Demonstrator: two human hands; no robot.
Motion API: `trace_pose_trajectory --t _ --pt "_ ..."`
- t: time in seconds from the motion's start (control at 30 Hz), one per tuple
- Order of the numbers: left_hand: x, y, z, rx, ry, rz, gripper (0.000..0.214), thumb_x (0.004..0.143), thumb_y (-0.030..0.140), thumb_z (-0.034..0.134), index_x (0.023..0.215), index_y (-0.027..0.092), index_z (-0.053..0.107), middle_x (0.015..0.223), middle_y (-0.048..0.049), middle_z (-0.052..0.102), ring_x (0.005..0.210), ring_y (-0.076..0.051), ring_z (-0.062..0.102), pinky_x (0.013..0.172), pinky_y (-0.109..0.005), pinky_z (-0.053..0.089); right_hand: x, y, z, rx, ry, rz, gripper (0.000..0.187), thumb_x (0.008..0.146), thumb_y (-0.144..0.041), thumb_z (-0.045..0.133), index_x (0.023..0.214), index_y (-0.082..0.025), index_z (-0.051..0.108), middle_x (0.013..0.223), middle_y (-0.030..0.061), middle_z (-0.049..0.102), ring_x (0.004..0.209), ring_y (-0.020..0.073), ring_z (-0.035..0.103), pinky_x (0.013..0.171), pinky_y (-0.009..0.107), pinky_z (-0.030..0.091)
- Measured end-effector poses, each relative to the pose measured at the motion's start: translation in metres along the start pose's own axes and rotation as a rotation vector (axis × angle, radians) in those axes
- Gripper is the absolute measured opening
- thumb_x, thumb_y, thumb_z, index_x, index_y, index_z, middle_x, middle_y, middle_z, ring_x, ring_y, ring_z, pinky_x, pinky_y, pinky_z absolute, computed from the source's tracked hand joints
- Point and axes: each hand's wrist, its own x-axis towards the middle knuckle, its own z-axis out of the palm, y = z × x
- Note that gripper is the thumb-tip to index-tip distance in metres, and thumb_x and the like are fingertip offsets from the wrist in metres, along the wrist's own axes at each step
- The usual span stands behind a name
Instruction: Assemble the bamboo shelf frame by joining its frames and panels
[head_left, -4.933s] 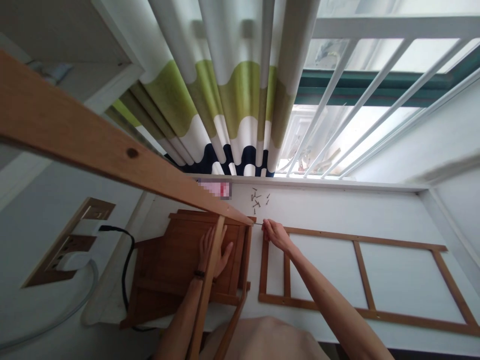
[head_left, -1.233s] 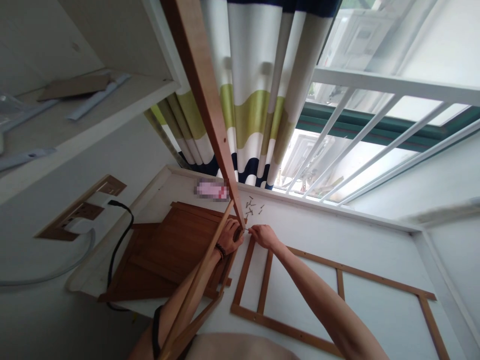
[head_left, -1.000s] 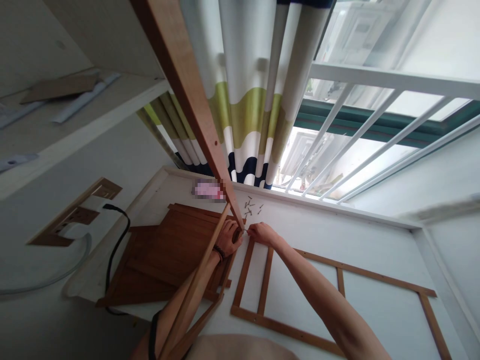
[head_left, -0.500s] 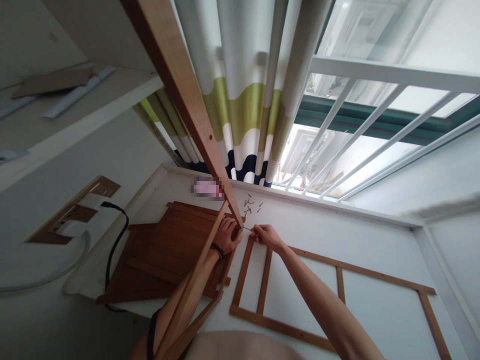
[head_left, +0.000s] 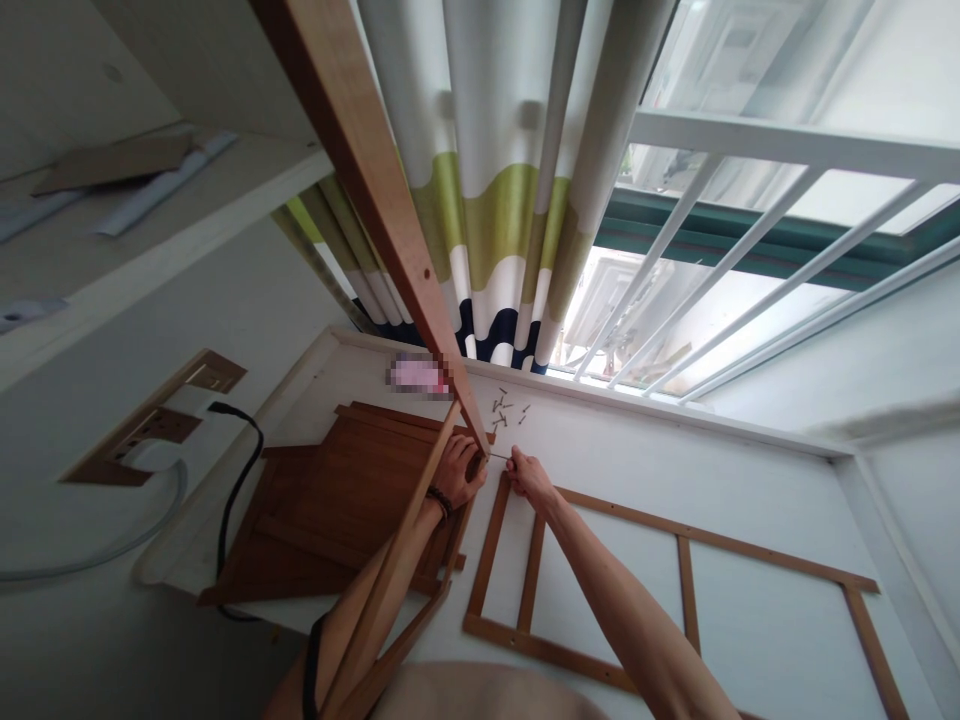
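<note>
Currently, the thin metal rod sits at the lower end of the wooden post, its tip at the wood. The right hand pinches the rod's outer end (a narrow grip, mostly fingertips). The left hand curls round the wood at the same corner, its grip apparently holding the post beside a slender rail.

Risk 1, slip: a rod pushed off its axis could jump from its seat and strike the left thumb, which lies just beside the tip.

Risk 2, twist: the post is long and no support shows along it; its leverage could rotate the corner and bind the rod.

Risk 3, disturbance: a stray sweep of the right hand could scatter the loose screws on the counter or jolt the ladder-shaped frame beneath the forearm. Shifting the left arm could scuff the brown panel under it.

Not verifiable: any fastener at the tip is too small to make out; the fingers hide the rod's outer end; the rail covers part of the left forearm; the top edge cuts off the post; the pink item behind is pixelated.
</note>
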Motion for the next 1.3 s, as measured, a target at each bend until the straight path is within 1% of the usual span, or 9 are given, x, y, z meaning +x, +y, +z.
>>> trace_pose_trajectory --t 0.3,0.43,0.53,0.67,0.8,0.93,1.03,1.17,1.3 --pt "0.002 0.004 -0.003 -0.027 0.002 -0.007 0.027 0.069 0.026 0.054 0.093 0.016 0.059 0.100 -0.0106 0.057 0.101 -0.026 0.047 0.099 -0.046 0.029 0.000 0.008 0.007 -0.138 0.066 -0.081 0.040 0.084 -0.053 0.021 0.062 -0.022 0.032 0.046 -0.0071 0.025 0.035 0.0075 0.020 0.035 0.021 0.017" --pt "0.002 0.002 -0.002 -0.025 0.015 -0.003 0.028 0.069 0.027 0.054 0.094 0.016 0.058 0.100 -0.0107 0.057 0.101 -0.026 0.047 0.100 -0.045 0.029 0.000 0.005 0.002 -0.257 0.140 -0.182 0.041 0.084 -0.051 0.027 0.057 -0.021 0.037 0.046 -0.0037 0.035 0.039 0.0098 0.031 0.041 0.023 0.026" --pt "0.001 0.001 -0.001 -0.028 0.020 -0.007 0.029 0.068 0.027 0.055 0.094 0.016 0.058 0.100 -0.0101 0.058 0.100 -0.025 0.048 0.100 -0.046 0.029 -0.004 0.002 -0.012 -0.417 0.231 -0.355 0.041 0.083 -0.050 0.034 0.056 -0.020 0.044 0.052 -0.0009 0.045 0.049 0.0117 0.041 0.052 0.023 0.033" --pt "0.001 0.000 0.000 -0.011 0.021 -0.008 0.029 0.067 0.028 0.056 0.094 0.016 0.057 0.100 -0.0102 0.058 0.100 -0.026 0.048 0.101 -0.046 0.028 -0.014 0.002 -0.033 -0.720 0.320 -0.575 0.044 0.087 -0.047 0.027 0.070 -0.019 0.056 0.055 0.0000 0.052 0.050 0.0128 0.047 0.058 0.024 0.037" --pt "0.001 0.000 -0.001 0.011 0.002 0.009 0.028 0.070 0.030 0.054 0.094 0.017 0.057 0.100 -0.0097 0.058 0.101 -0.025 0.048 0.102 -0.046 0.026 -0.019 0.001 -0.050 -0.742 0.332 -0.638 0.042 0.088 -0.043 0.029 0.093 -0.017 0.061 0.069 0.0034 0.060 0.061 0.0139 0.055 0.065 0.026 0.042" --pt "0.001 0.000 -0.002 0.016 -0.001 0.023 0.025 0.079 0.030 0.044 0.096 0.017 0.058 0.102 -0.0089 0.058 0.103 -0.023 0.048 0.104 -0.044 0.024 -0.019 0.001 -0.062 -0.806 0.330 -0.627 0.038 0.086 -0.035 0.037 0.118 -0.019 0.051 0.091 0.0065 0.059 0.074 0.0145 0.056 0.072 0.027 0.043" --pt "0.000 0.002 -0.003 0.012 0.001 0.021 0.027 0.084 0.026 0.035 0.095 0.018 0.059 0.103 -0.0076 0.059 0.105 -0.021 0.048 0.106 -0.045 0.021 -0.022 0.007 -0.069 -0.972 0.336 -0.543 0.048 0.082 -0.025 0.044 0.129 -0.021 0.039 0.100 0.0084 0.053 0.083 0.0166 0.054 0.076 0.029 0.043" --pt "-0.011 0.002 -0.003 0.044 0.044 -0.017 0.031 0.084 0.026 0.036 0.107 0.017 0.055 0.114 -0.0093 0.055 0.114 -0.023 0.042 0.106 -0.046 0.019 -0.039 0.020 -0.064 -1.043 0.405 -0.571 0.047 0.080 -0.019 0.044 0.127 -0.017 0.041 0.103 0.0120 0.049 0.096 0.0216 0.049 0.082 0.033 0.041" --pt "-0.037 -0.006 -0.008 0.104 0.065 -0.131 0.037 0.084 0.026 0.038 0.117 0.015 0.049 0.119 -0.0125 0.050 0.113 -0.025 0.042 0.103 -0.045 0.023 -0.057 0.028 -0.038 -0.976 0.342 -0.687 0.034 0.083 -0.022 0.042 0.115 -0.017 0.051 0.100 0.0115 0.052 0.095 0.0213 0.050 0.084 0.035 0.041"
